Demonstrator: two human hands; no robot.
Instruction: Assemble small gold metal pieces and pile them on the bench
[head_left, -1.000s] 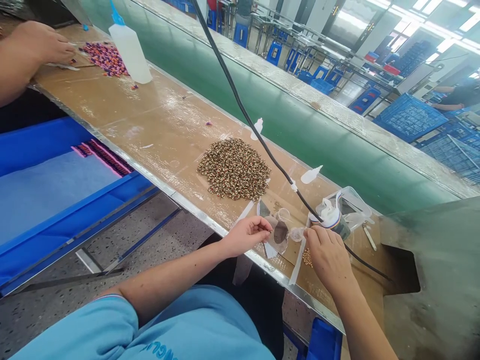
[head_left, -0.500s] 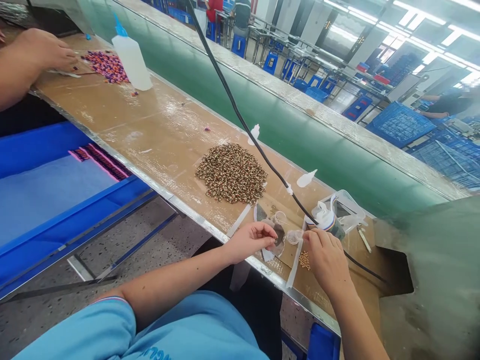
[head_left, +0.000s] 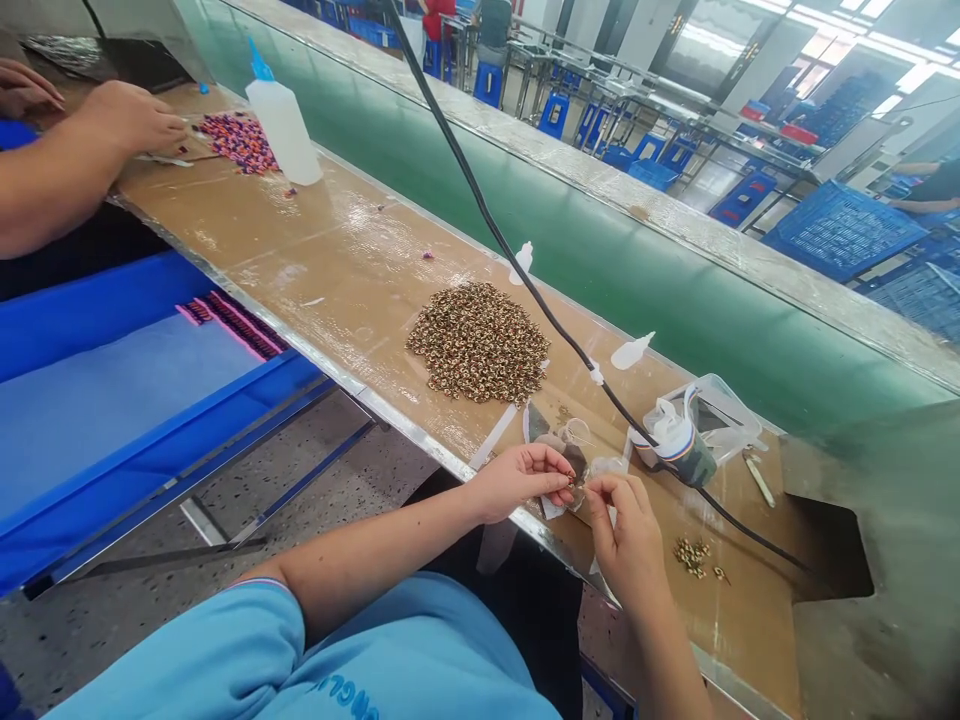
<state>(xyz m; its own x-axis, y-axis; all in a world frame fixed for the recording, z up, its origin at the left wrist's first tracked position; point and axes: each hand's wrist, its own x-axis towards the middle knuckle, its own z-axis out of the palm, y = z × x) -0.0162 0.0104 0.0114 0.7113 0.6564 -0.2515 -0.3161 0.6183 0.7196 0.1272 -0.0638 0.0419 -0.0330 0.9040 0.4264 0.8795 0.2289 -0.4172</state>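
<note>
I'm watching over a long tan workbench (head_left: 352,270), with a big pile of speckled beads (head_left: 478,342) ahead of my hands and a small scatter of beads (head_left: 691,556) just past my right hand (head_left: 626,530). My left hand (head_left: 517,483) is pinching a tiny bead (head_left: 570,482) at the fingertips, my right fingertips (head_left: 600,490) are curling narrowly just beside it, and this fiddly step is calling for a steady pinch.

A factory workshop I watched from afar, long workbench (head_left: 330,270), green conveyor belt (head_left: 675,300), blue plastic crates (head_left: 844,230), blue stools (head_left: 487,85), workers along further benches
</note>
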